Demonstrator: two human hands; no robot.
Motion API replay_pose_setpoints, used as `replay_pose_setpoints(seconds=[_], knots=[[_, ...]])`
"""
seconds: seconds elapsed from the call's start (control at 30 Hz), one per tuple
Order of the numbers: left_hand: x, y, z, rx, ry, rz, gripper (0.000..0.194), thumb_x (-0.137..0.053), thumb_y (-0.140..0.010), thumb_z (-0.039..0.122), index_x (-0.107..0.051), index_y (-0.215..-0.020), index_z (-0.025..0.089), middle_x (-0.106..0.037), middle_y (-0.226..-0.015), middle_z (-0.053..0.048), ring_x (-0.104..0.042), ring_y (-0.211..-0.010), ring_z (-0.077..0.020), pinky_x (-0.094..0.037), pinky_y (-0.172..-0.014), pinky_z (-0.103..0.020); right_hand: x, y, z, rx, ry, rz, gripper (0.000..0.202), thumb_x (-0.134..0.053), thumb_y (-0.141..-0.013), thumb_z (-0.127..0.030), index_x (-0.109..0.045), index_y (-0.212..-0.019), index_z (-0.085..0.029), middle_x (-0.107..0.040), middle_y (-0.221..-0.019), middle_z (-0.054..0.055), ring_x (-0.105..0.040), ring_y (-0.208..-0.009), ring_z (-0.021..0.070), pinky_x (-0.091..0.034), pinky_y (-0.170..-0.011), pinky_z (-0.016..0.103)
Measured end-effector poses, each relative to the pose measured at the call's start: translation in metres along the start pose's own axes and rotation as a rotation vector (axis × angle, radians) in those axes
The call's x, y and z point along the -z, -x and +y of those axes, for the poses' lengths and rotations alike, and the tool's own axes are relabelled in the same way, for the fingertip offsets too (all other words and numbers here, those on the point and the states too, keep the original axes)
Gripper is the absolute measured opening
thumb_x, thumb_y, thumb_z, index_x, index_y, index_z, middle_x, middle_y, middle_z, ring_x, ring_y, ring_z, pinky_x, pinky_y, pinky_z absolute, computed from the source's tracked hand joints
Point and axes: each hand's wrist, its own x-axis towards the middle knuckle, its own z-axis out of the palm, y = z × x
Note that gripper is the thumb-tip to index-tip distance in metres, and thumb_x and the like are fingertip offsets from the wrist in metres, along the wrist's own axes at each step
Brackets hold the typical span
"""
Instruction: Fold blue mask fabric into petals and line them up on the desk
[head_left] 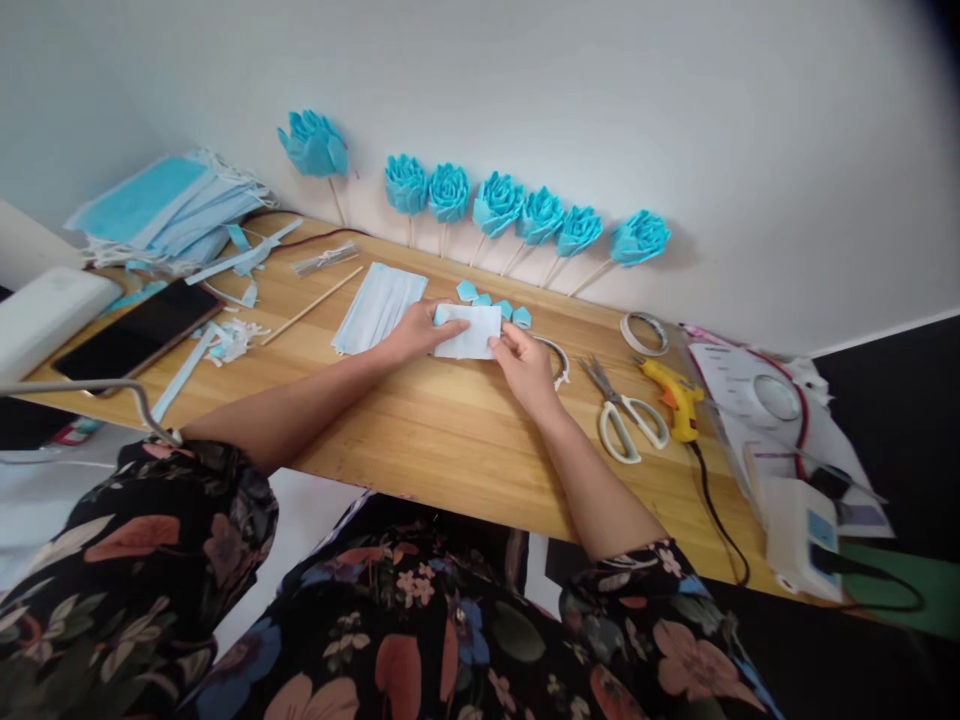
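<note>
Both hands' fingers are nearly closed: the left hand (414, 332) pins the pale-blue fabric piece (471, 335) beneath its thumb, the right hand (529, 372) pinches its right edge. From that piece, blue fabric roses (498, 204) span eleven to two o'clock, face masks (161, 205) lie at ten, a pleated stack (381, 305) and phone (139, 335) at nine, scissors (616, 402) and glue gun (679, 400) toward four. The right hand partly hides a tape roll (561, 362); the left fingers' undersides are hidden.
</note>
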Motion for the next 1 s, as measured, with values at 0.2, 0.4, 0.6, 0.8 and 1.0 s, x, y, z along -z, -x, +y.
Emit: replay_pose_setpoints(seconds=[0.2,0.4,0.6,0.8,1.0], knots=[[0.004,-0.006,-0.006,0.121,0.129,0.099,0.042,-0.071,-0.079,0.056,-0.065,-0.086,0.014,-0.061,-0.066,-0.001,-0.053,-0.055,-0.0112,-0.041,-0.047,-0.021,0.0,-0.005,0.006,-0.063,-0.208,0.105,0.027,-0.064,-0.082,-0.043,-0.076,-0.092,-0.021,-0.063,-0.07,-0.001,-0.055,-0.066,0.0152,-0.056,-0.064,0.03],[0.005,-0.004,0.003,0.078,0.362,0.121,0.042,-0.078,-0.077,0.054,-0.063,-0.079,0.015,-0.061,-0.065,-0.001,-0.055,-0.054,-0.0111,-0.043,-0.042,-0.021,-0.001,-0.006,0.007,-0.109,-0.242,0.145,0.029,-0.065,-0.079,-0.043,-0.076,-0.093,-0.02,-0.064,-0.071,0.0,-0.053,-0.063,0.0139,-0.054,-0.057,0.028],[-0.009,0.007,0.012,0.141,0.37,-0.085,0.046,-0.087,-0.068,0.048,-0.068,-0.091,0.013,-0.067,-0.069,-0.002,-0.06,-0.055,-0.0117,-0.053,-0.048,-0.024,-0.005,0.001,-0.006,-0.119,-0.236,-0.016,0.033,-0.065,-0.079,-0.043,-0.078,-0.098,-0.018,-0.065,-0.069,0.0,-0.056,-0.061,0.0135,-0.052,-0.054,0.026],[-0.015,0.007,0.012,0.181,0.28,-0.025,0.026,-0.079,-0.08,0.031,-0.062,-0.086,0.013,-0.067,-0.061,0.0,-0.061,-0.047,-0.0115,-0.05,-0.044,-0.022,-0.009,0.006,-0.011,-0.091,-0.232,-0.049,0.032,-0.062,-0.083,-0.04,-0.079,-0.1,-0.018,-0.063,-0.063,-0.002,-0.056,-0.058,0.013,-0.053,-0.058,0.026],[-0.019,0.01,0.018,0.211,0.254,0.002,0.011,-0.067,-0.091,0.019,-0.058,-0.088,0.013,-0.066,-0.058,0.001,-0.061,-0.044,-0.0113,-0.05,-0.041,-0.02,-0.014,0.005,-0.008,-0.083,-0.31,-0.053,0.031,-0.066,-0.082,-0.044,-0.078,-0.098,-0.02,-0.067,-0.069,-0.001,-0.059,-0.064,0.0143,-0.055,-0.061,0.027]])
